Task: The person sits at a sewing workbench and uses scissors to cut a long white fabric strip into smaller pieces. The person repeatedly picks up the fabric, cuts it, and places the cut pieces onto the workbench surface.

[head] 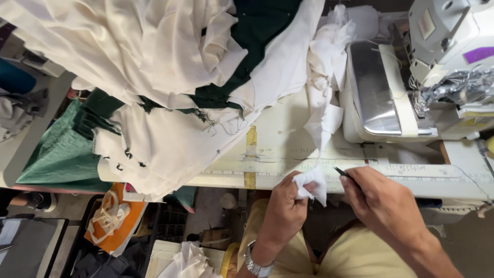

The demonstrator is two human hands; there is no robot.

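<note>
My left hand (282,211) pinches a small piece of white cloth (312,184) at the front edge of the sewing table (278,154). A thin strip of the same white fabric runs up from it to a bunched white piece (325,77) beside the machine. My right hand (381,203) holds a small dark pointed tool (341,172), its tip just right of the cloth piece. A metal wristwatch sits on my left wrist.
A white sewing machine (437,67) with a shiny metal bed stands at the right. A big heap of cream and dark green fabric (170,77) covers the table's left half. Ruler markings run along the table's front. Below left lie an orange cloth and bins.
</note>
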